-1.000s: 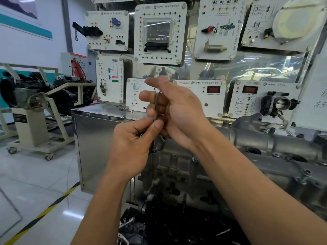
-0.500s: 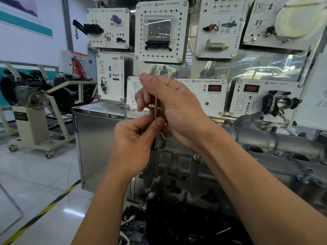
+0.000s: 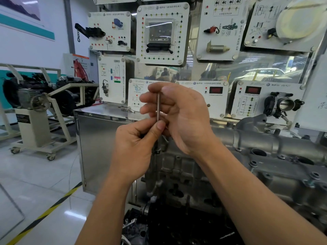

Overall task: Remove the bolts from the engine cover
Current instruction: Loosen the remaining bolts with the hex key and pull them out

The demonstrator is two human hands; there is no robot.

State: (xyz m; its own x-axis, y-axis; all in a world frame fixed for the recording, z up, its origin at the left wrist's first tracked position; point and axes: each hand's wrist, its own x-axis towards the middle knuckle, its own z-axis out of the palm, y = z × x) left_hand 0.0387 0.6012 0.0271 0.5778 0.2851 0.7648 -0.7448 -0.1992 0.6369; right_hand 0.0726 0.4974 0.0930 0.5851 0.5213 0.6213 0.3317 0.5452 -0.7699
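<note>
A thin metal rod tool stands upright over the left end of the grey cast engine cover. Its lower tip meets a bolt at the cover's corner. My right hand curls around the upper part of the rod, fingers at its top. My left hand pinches the rod lower down between thumb and forefinger. More bolts sit along the cover to the right.
A steel cabinet stands just left of the engine. Behind it hangs a board of white training panels and a throttle body. Another engine on a wheeled stand is at far left. Yellow-black floor tape runs below.
My right hand's fingers have shifted around the rod's top, as in twisting it. The left hand keeps its pinch in the same place. The view has shifted slightly.
</note>
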